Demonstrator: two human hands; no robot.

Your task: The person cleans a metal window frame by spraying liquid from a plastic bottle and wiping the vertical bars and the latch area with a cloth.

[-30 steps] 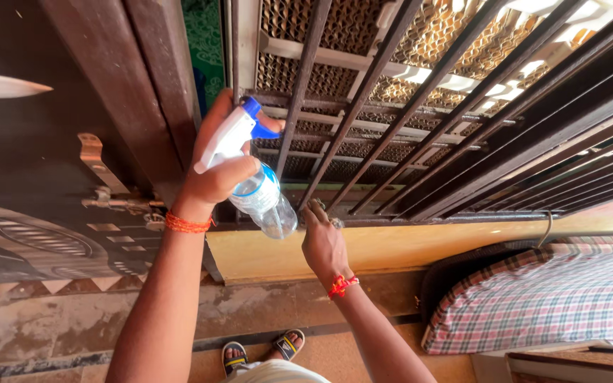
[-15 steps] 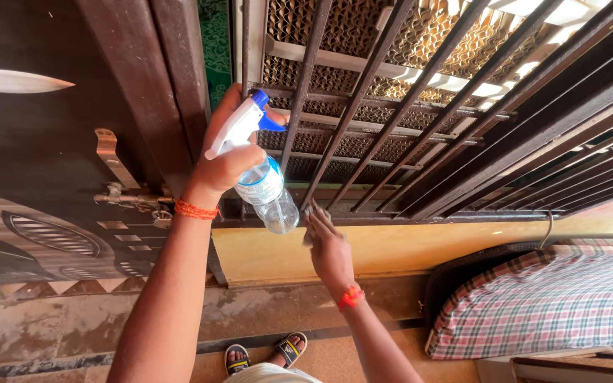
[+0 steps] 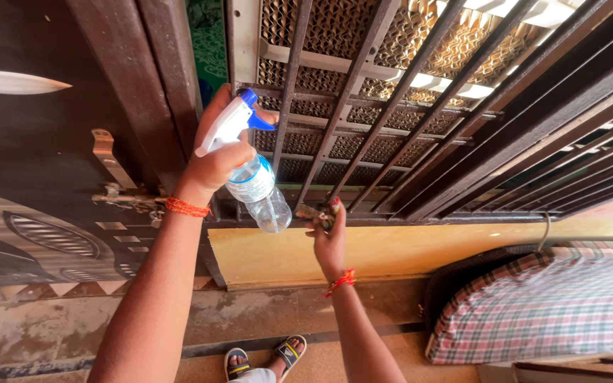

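Hands work at the foot of a dark metal window grille (image 3: pixel 420 106), seen from above. The left hand (image 3: pixel 214 159) is wrapped around the neck of a clear spray bottle (image 3: pixel 253 181) with a white head and blue trigger, fingers closed on it, the nozzle pointing towards the bars and the bottle's base tilted down towards the person. An orange thread band sits on that wrist. The right hand (image 3: pixel 329 234) is raised to the bottom rail of the grille, its fingertips pinching a small crumpled cloth (image 3: pixel 310 211) against the rail, just beside the bottle's base; how much of the cloth lies inside the hand cannot be told. A red thread band circles this wrist. Behind the bars stands a honeycomb cooler pad (image 3: pixel 335 28). Below the rail runs a yellowish sill (image 3: pixel 406 248). To the left is a dark wooden door (image 3: pixel 30 142) with a metal latch (image 3: pixel 111 184). At lower right lies a checked mattress (image 3: pixel 548 298). Sandalled feet (image 3: pixel 260 353) show on the floor below.
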